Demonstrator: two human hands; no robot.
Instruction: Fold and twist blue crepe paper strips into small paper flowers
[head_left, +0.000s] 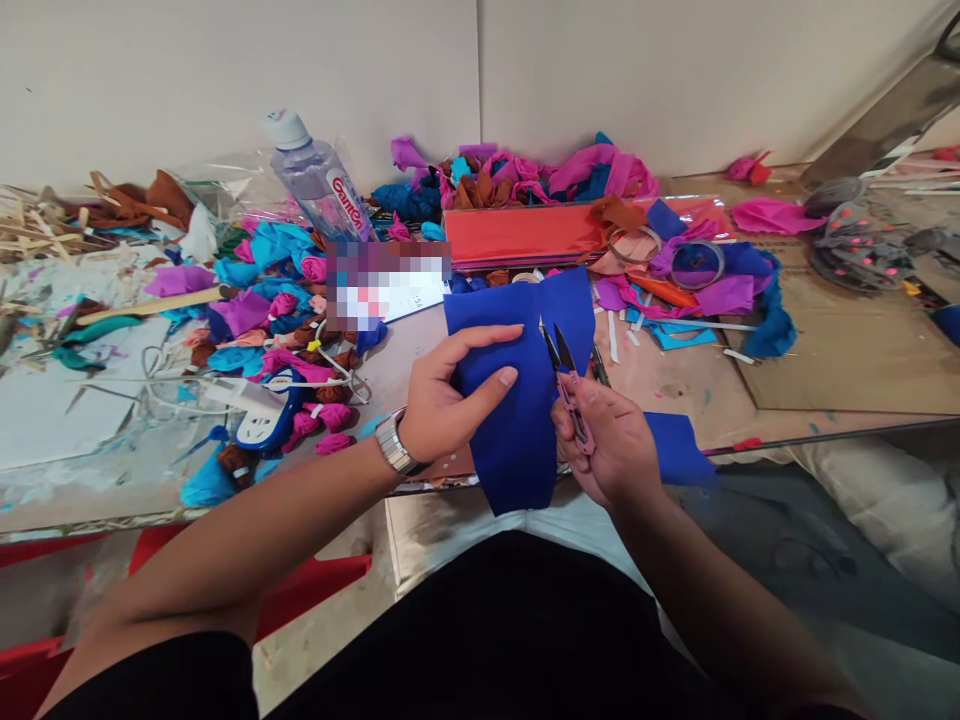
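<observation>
A dark blue sheet (pixel 506 400), thin like crepe paper or cloth, spreads in front of me and hangs over the table's front edge. My left hand (pixel 450 395) has it at its left side, thumb and index finger apart on top, the other fingers hidden. A slit runs down near the sheet's upper right. At that slit are the dark, parted blades of small pink-handled thread snips (pixel 574 405), gripped in my right hand (pixel 611 440). Another blue piece (pixel 679 447) lies at the table edge beside my right wrist.
Behind the sheet stand a water bottle (pixel 319 185) and a partly blurred phone (pixel 409 300). A red flat pack (pixel 525 237) lies farther back. Crumpled coloured pieces and a power strip (pixel 262 420) crowd the left. Tape rolls (pixel 697 265) and a brown board (pixel 840 350) are right.
</observation>
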